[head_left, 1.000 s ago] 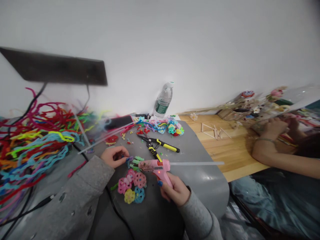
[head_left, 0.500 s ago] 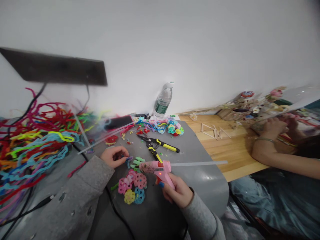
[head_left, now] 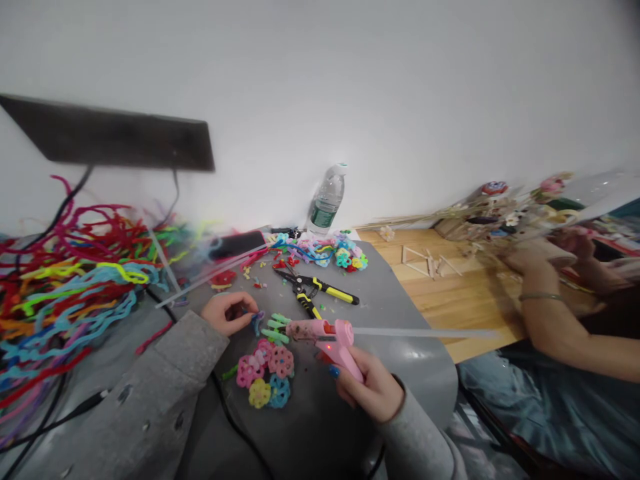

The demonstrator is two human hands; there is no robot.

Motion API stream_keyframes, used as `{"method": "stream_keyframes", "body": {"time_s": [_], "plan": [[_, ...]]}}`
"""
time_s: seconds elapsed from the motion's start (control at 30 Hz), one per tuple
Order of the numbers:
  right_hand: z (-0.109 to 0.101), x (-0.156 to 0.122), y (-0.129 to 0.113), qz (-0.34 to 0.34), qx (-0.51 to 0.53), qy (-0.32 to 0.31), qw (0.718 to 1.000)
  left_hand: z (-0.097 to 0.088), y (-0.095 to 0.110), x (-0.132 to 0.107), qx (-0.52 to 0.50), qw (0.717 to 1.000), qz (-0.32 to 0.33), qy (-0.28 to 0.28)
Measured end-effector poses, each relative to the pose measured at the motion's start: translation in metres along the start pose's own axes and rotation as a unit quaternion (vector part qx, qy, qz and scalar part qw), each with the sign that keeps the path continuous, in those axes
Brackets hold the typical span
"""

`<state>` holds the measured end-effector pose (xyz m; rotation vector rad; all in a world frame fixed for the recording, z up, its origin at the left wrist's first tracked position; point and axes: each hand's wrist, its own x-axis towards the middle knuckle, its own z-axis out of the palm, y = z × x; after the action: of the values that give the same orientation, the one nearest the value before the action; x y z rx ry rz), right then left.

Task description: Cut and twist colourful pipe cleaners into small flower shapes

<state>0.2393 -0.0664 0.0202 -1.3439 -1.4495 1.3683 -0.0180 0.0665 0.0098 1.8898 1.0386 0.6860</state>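
My right hand [head_left: 371,385] is closed around the handle of a pink hot glue gun [head_left: 345,357], whose small red light is lit. A long clear glue stick [head_left: 425,332] sticks out of its back end. The nozzle points left, close beside a light green pipe-cleaner piece [head_left: 276,329]. My left hand [head_left: 230,313] pinches a small blue and purple pipe-cleaner piece [head_left: 258,323] between thumb and forefinger. Just below lies a cluster of pipe-cleaner flowers [head_left: 265,373] in pink, yellow and blue on the grey table mat [head_left: 320,427].
Black and yellow pliers [head_left: 330,291] lie behind the glue gun. A water bottle [head_left: 327,203] stands by the wall near more pipe-cleaner flowers [head_left: 345,259]. Loose pipe cleaners [head_left: 100,280] heap at left; a black cable [head_left: 233,420] crosses the mat. Another person's arm [head_left: 555,320] is at right.
My right hand has drawn the glue gun a little to the right, away from the green piece. My left hand stays in place. The other person's arm has shifted.
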Motion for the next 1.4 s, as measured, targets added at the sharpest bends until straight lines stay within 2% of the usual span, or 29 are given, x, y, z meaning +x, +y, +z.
{"method": "stream_keyframes", "body": {"time_s": [0.13, 0.23, 0.33, 0.47, 0.53, 0.67, 0.73, 1.03, 1.2, 1.4], "plan": [[0.0, -0.001, 0.0, -0.034, 0.081, 0.051, 0.995, -0.001, 0.001, 0.0, -0.009, 1.0, -0.005, -0.001], [-0.006, 0.003, 0.004, -0.072, 0.148, 0.104, 0.981, -0.001, -0.001, 0.0, -0.018, 1.0, -0.012, -0.013], [-0.018, 0.008, 0.014, -0.092, 0.199, 0.162, 0.962, -0.001, -0.001, -0.001, -0.009, 1.0, -0.016, -0.024], [-0.043, 0.011, 0.03, -0.078, 0.238, 0.22, 0.943, -0.002, 0.0, -0.001, -0.016, 0.999, -0.022, -0.042], [-0.055, 0.011, 0.037, -0.06, 0.247, 0.232, 0.939, -0.003, -0.001, 0.0, -0.021, 0.997, -0.03, -0.07], [-0.071, 0.012, 0.045, -0.056, 0.309, 0.227, 0.922, -0.003, -0.006, 0.002, -0.021, 0.992, -0.039, -0.122], [-0.073, 0.013, 0.047, -0.061, 0.326, 0.224, 0.916, -0.002, -0.008, 0.003, -0.02, 0.991, -0.044, -0.125], [-0.075, 0.021, 0.05, -0.063, 0.319, 0.213, 0.921, 0.0, 0.001, 0.009, 0.007, 0.983, -0.076, -0.168], [-0.075, 0.021, 0.05, -0.061, 0.324, 0.209, 0.921, 0.004, 0.002, 0.012, 0.027, 0.98, -0.111, -0.16], [-0.073, 0.021, 0.047, -0.053, 0.326, 0.209, 0.92, 0.006, 0.0, 0.011, 0.044, 0.981, -0.115, -0.147]]}}
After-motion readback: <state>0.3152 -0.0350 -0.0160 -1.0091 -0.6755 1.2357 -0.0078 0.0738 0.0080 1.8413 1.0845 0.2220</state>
